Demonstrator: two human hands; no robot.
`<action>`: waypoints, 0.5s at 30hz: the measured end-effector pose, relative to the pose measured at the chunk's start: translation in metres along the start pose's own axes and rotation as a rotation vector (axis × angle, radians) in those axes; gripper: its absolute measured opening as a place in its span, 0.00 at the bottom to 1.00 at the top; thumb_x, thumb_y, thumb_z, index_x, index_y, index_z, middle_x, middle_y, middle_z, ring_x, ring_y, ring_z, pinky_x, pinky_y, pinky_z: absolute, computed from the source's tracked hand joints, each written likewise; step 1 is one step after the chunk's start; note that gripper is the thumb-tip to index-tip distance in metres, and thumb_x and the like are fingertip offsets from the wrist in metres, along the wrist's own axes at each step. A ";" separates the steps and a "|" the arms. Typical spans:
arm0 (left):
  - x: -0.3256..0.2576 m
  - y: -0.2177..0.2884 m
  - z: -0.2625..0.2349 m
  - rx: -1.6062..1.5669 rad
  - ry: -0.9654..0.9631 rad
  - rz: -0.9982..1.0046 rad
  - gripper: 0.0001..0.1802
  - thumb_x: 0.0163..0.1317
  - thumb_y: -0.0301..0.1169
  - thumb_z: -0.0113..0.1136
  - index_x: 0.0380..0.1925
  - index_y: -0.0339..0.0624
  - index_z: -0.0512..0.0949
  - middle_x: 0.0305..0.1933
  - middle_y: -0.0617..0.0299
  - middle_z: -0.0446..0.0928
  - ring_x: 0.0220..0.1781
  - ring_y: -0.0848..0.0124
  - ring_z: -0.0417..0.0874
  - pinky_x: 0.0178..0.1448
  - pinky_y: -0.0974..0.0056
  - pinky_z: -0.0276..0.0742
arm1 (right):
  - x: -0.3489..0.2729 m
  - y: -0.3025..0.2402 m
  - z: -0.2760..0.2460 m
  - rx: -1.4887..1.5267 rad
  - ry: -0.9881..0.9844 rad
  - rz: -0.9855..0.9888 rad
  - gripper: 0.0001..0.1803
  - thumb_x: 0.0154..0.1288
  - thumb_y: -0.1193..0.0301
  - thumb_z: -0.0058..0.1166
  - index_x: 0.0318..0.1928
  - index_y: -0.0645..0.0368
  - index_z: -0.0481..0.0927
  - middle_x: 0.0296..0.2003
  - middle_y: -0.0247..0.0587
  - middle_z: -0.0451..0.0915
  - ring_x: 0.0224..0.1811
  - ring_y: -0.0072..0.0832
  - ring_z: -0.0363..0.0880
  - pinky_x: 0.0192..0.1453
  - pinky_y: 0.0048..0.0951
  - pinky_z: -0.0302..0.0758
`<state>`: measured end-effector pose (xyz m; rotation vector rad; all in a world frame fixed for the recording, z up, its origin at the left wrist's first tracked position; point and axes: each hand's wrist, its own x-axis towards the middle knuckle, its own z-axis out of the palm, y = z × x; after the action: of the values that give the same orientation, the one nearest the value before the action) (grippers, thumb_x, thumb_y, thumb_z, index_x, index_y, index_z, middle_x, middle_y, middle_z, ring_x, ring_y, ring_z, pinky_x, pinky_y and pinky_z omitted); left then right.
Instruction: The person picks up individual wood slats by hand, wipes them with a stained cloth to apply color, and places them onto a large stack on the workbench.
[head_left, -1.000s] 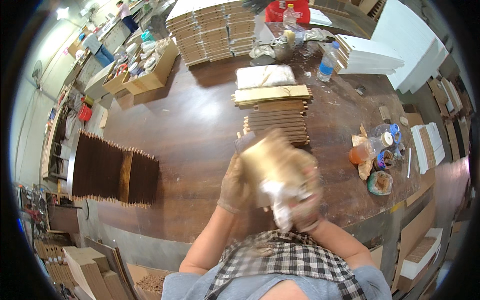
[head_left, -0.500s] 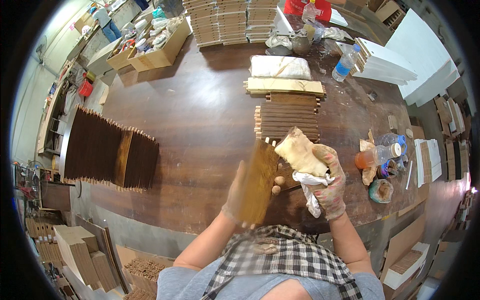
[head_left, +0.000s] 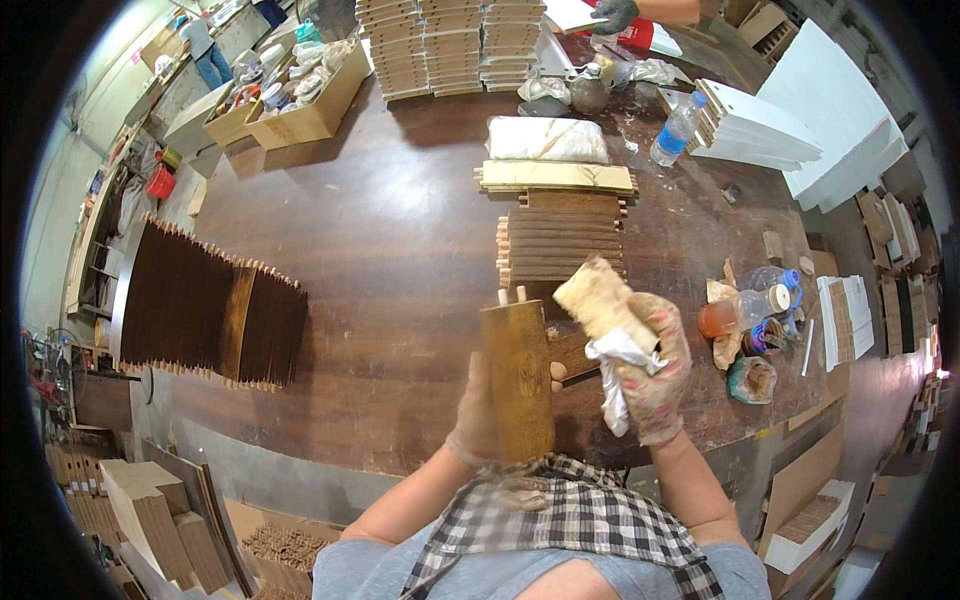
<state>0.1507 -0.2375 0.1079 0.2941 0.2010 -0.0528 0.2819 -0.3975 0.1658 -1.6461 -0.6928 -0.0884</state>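
Observation:
My left hand (head_left: 474, 415) grips a brown stained wooden slat (head_left: 522, 385) along its left edge, holding it up on end over the near table edge. Two pale dowels stick out of the slat's top. In my gloved right hand (head_left: 662, 365) is a cream, fuzzy-looking pad (head_left: 602, 298) with a white cloth (head_left: 616, 350) bunched around its lower part. The pad is apart from the slat, just to its right. Partly hidden behind both hands lies another brown board (head_left: 578, 357) beside a small round wooden piece (head_left: 557, 378).
Dowelled brown slats (head_left: 562, 240) lie ahead, below a pale slat (head_left: 558, 176) and a white bundle (head_left: 548, 140). A long row of dark slats (head_left: 185, 300) stands left. Bottles (head_left: 735, 312) are at right. A co-worker's gloved hand (head_left: 617, 14) shows at the back.
The slat in my left hand has turned so its broad face shows more fully. My right hand keeps the pad near it. A co-worker's gloved hand has come into view at the back.

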 end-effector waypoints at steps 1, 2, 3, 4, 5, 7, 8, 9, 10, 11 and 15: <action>-0.001 -0.005 0.000 0.039 0.031 0.024 0.47 0.67 0.71 0.33 0.69 0.43 0.62 0.59 0.51 0.75 0.54 0.64 0.80 0.54 0.58 0.81 | -0.003 0.001 0.003 -0.045 0.005 -0.036 0.30 0.50 0.72 0.69 0.55 0.63 0.76 0.53 0.44 0.75 0.56 0.35 0.76 0.62 0.33 0.73; 0.000 -0.007 0.002 0.078 0.062 0.049 0.48 0.66 0.72 0.33 0.69 0.42 0.61 0.59 0.51 0.74 0.55 0.64 0.80 0.55 0.57 0.81 | -0.006 0.002 0.008 0.015 0.029 0.009 0.29 0.50 0.73 0.69 0.55 0.63 0.76 0.52 0.45 0.75 0.56 0.36 0.76 0.62 0.34 0.73; 0.000 -0.009 0.005 0.116 0.062 0.047 0.49 0.66 0.72 0.33 0.70 0.42 0.60 0.61 0.51 0.73 0.57 0.64 0.79 0.56 0.57 0.80 | -0.008 0.003 0.013 0.076 0.052 0.054 0.29 0.49 0.74 0.69 0.54 0.63 0.76 0.52 0.45 0.76 0.55 0.36 0.77 0.61 0.34 0.73; -0.003 -0.009 0.014 0.154 0.066 0.047 0.49 0.66 0.72 0.33 0.70 0.41 0.59 0.62 0.52 0.72 0.59 0.64 0.78 0.57 0.57 0.80 | -0.008 0.000 0.015 0.037 0.021 0.030 0.29 0.49 0.75 0.69 0.54 0.63 0.76 0.51 0.46 0.76 0.54 0.37 0.77 0.60 0.34 0.74; -0.004 -0.008 0.018 0.192 0.070 0.047 0.49 0.66 0.72 0.34 0.70 0.41 0.58 0.63 0.52 0.71 0.60 0.63 0.77 0.58 0.57 0.79 | -0.008 -0.002 0.016 -0.003 -0.010 0.005 0.29 0.48 0.75 0.69 0.54 0.63 0.76 0.51 0.46 0.76 0.54 0.38 0.77 0.60 0.34 0.74; -0.003 -0.007 0.004 0.222 -0.051 0.058 0.48 0.67 0.70 0.38 0.71 0.40 0.57 0.66 0.52 0.69 0.64 0.61 0.75 0.63 0.56 0.76 | -0.009 -0.011 0.023 -0.096 -0.047 -0.069 0.31 0.47 0.72 0.72 0.53 0.62 0.76 0.51 0.48 0.76 0.53 0.39 0.78 0.57 0.36 0.76; -0.003 -0.005 0.000 0.236 -0.112 0.066 0.47 0.67 0.68 0.40 0.71 0.40 0.56 0.67 0.52 0.68 0.66 0.61 0.73 0.65 0.55 0.75 | -0.010 -0.018 0.026 -0.134 -0.057 -0.100 0.30 0.48 0.71 0.73 0.53 0.62 0.76 0.51 0.48 0.76 0.52 0.41 0.79 0.56 0.37 0.77; -0.003 -0.009 0.000 0.236 -0.048 0.104 0.46 0.68 0.67 0.41 0.71 0.40 0.56 0.68 0.52 0.67 0.67 0.60 0.72 0.68 0.54 0.72 | -0.010 -0.023 0.030 -0.172 -0.068 -0.131 0.30 0.48 0.70 0.73 0.53 0.61 0.76 0.50 0.49 0.76 0.51 0.42 0.79 0.54 0.38 0.78; -0.001 -0.008 0.022 0.233 0.015 0.139 0.45 0.69 0.65 0.43 0.72 0.40 0.56 0.69 0.52 0.66 0.69 0.59 0.71 0.70 0.54 0.70 | -0.009 -0.025 0.033 -0.158 -0.089 -0.220 0.31 0.49 0.70 0.73 0.55 0.60 0.75 0.50 0.52 0.76 0.50 0.46 0.79 0.52 0.39 0.79; -0.001 -0.007 0.033 0.230 0.078 0.173 0.45 0.69 0.63 0.45 0.72 0.40 0.55 0.71 0.52 0.65 0.70 0.59 0.69 0.72 0.53 0.68 | -0.009 -0.035 0.036 -0.200 -0.123 -0.214 0.33 0.49 0.70 0.72 0.57 0.57 0.73 0.50 0.55 0.76 0.50 0.46 0.80 0.51 0.39 0.80; 0.000 -0.007 0.027 0.287 0.126 0.180 0.43 0.70 0.61 0.45 0.73 0.41 0.55 0.71 0.52 0.64 0.71 0.59 0.68 0.74 0.52 0.65 | -0.012 -0.040 0.041 -0.147 -0.150 -0.226 0.30 0.51 0.70 0.72 0.56 0.58 0.76 0.51 0.49 0.75 0.53 0.41 0.77 0.56 0.37 0.76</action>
<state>0.1554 -0.2516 0.1311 0.6015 0.2918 0.1160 0.2392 -0.3634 0.1872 -1.7213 -1.0061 -0.1834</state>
